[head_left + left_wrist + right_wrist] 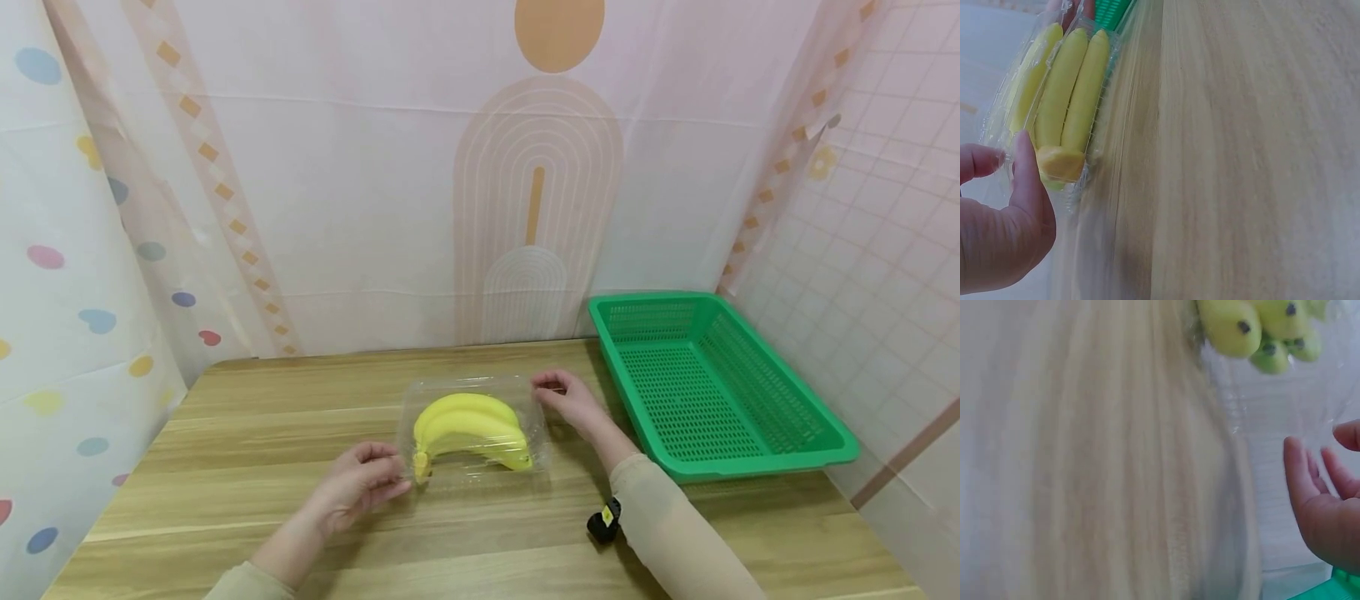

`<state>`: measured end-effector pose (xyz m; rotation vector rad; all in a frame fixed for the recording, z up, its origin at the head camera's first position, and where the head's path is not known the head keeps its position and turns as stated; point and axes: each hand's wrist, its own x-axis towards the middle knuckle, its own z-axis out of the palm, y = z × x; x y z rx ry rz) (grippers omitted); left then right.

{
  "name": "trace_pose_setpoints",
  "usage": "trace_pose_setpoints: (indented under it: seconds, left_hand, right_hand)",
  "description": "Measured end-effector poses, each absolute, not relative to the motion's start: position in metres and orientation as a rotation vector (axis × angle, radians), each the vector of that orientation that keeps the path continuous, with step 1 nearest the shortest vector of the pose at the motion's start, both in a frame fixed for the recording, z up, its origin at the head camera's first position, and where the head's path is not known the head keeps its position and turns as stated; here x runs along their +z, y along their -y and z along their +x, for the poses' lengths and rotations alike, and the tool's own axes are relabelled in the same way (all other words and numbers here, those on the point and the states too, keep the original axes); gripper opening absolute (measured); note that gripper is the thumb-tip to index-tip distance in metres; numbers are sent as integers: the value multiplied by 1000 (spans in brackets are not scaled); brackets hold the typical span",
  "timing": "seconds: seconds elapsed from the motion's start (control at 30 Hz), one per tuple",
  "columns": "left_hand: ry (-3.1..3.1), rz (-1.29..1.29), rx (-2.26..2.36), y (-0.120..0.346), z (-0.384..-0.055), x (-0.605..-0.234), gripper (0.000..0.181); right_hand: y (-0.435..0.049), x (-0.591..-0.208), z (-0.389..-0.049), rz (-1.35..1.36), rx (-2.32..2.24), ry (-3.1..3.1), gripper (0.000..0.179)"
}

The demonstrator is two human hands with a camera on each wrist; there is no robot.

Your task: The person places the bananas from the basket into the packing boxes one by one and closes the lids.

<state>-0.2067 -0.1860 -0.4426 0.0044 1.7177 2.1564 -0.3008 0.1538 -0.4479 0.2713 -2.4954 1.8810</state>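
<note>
A clear plastic clamshell box (472,385) lies on the wooden table with a bunch of yellow bananas (457,410) inside. The bunch's stem end points to the lower left, and dark tips show at the right, also on the bananas (1229,328) in the right wrist view. My left hand (360,483) is at the box's left side; thumb and finger pinch its edge in the left wrist view, close to the stem end of the bananas (1060,94). By the box's upper right corner, my right hand (573,400) has its fingers (1297,469) and thumb apart, with nothing between them.
A green perforated plastic basket (750,467) stands at the table's right, beside my right forearm. The wooden table (262,417) reaches back to a patterned curtain (360,208). A black device (603,522) is strapped at my right sleeve.
</note>
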Motion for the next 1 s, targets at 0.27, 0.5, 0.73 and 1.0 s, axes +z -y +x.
trace_pose_setpoints:
  seconds: [0.27,0.5,0.73,1.0]
  left_hand:
    - [-1733,-1,2165,185,-207,-442,45]
    - [-1744,-3,2158,185,-206,-442,47]
    - [-1755,0,2154,184,-206,-442,46]
    - [-1759,1,2171,183,-206,-443,46]
  right_hand:
    - [-156,-437,-273,217,2087,2520,43]
    - [-160,-430,-249,195,2155,2596,49]
    - [-163,-430,-231,194,2282,2592,60]
    - [-162,-436,-218,217,2489,2490,64]
